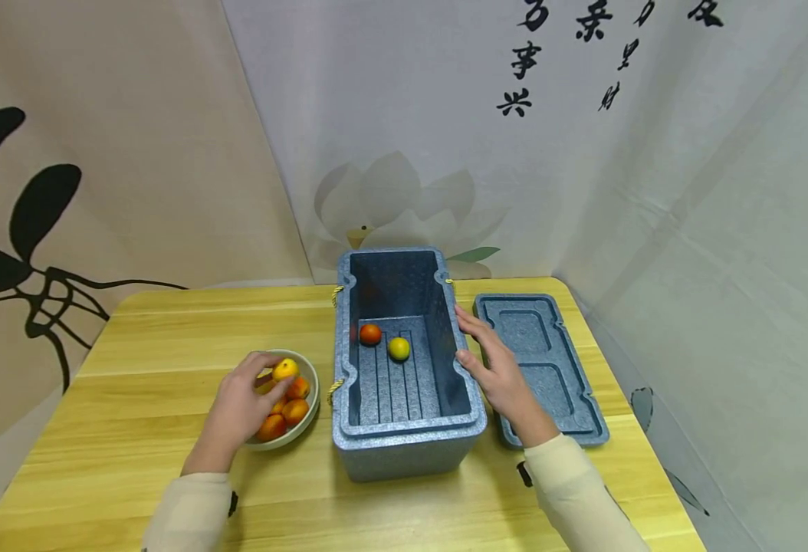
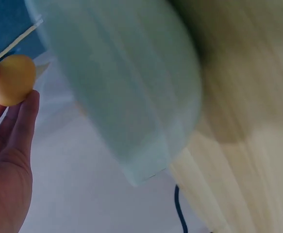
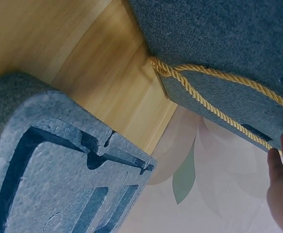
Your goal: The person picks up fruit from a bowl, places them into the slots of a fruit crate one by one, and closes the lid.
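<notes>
At the left of the table my left hand (image 1: pixel 241 402) pinches a small round yellow-orange fruit (image 1: pixel 285 369) between thumb and fingers. In the left wrist view the fruit (image 2: pixel 15 80) sits at the fingertips, higher than the rim of the pale bowl (image 2: pixel 126 92). Several orange fruits (image 1: pixel 296 412) lie in that bowl below the hand. My right hand (image 1: pixel 504 376) rests with extended fingers against the right rim of a grey-blue foam box (image 1: pixel 411 458). Inside the box, a red-orange fruit (image 1: pixel 370 334) and a yellow fruit (image 1: pixel 399 349) lie apart on the ribbed floor.
The box's foam lid (image 1: pixel 538 376) lies to its right, partly under the right forearm. Yellow rope handles (image 3: pixel 214 111) hang along the box's sides. Behind the wooden table (image 1: pixel 169 337) hangs a printed cloth (image 1: pixel 404 115).
</notes>
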The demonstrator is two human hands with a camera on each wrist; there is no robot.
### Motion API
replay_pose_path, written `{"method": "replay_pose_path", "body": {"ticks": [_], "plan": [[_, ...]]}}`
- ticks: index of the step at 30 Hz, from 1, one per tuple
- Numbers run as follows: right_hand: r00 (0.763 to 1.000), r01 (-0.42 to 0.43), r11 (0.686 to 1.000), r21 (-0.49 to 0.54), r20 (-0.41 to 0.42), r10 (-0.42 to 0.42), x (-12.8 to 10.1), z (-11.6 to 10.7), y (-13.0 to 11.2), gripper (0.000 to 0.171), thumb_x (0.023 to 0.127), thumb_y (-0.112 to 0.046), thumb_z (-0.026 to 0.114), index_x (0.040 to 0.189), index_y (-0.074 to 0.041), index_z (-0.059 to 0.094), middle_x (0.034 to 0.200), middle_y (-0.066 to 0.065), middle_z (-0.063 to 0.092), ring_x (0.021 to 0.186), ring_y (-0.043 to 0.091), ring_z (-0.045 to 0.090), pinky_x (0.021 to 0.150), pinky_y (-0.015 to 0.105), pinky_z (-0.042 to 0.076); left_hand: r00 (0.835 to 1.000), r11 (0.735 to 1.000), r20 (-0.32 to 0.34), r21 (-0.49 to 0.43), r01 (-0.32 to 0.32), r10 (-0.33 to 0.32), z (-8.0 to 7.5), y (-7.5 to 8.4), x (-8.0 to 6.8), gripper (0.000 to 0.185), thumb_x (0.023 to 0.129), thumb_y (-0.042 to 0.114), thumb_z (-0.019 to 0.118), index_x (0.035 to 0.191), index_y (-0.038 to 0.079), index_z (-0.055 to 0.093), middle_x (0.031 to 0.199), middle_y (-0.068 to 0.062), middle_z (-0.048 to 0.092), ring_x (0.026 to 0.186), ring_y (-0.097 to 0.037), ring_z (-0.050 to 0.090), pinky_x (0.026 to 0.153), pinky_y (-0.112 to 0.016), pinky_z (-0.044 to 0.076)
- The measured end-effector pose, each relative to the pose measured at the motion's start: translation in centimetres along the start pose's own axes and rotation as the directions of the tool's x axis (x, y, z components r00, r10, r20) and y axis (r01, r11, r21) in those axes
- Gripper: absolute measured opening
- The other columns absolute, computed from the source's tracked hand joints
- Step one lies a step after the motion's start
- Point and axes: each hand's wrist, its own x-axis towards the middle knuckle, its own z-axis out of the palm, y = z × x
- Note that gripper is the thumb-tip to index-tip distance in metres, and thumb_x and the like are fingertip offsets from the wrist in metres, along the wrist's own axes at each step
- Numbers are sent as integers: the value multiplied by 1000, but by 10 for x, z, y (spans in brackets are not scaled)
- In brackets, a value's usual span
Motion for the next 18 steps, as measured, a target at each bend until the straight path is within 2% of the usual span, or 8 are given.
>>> {"method": "replay_pose_path", "body": {"ticks": [6,13,18], "plan": [[1000,-4,1000,-2,2,4,1,1,0,48,97,0,56,143,6,44,152,20,36,137,34,36,111,56,27,998,997,-69,-73,-19,14,-12,7,13,29,83,-3,77,110,-3,65,107,-14,63,100,-34,64,78,-43,57],[1000,-8,1000,3,5,8,0,1,0,48,97,0,55,143,5,44,153,17,35,137,33,36,111,56,27,999,993,-50,-120,2,-8,-20,17,28,30,86,3,75,114,-2,65,112,-12,62,106,-30,61,81,-36,55],[1000,-5,1000,0,6,5,0,0,1,48,97,1,55,143,5,43,153,18,35,138,34,35,111,56,27,997,991,-70,-132,-24,15,-24,22,40,31,86,3,75,115,-2,65,114,-12,62,106,-30,62,81,-35,55]]}}
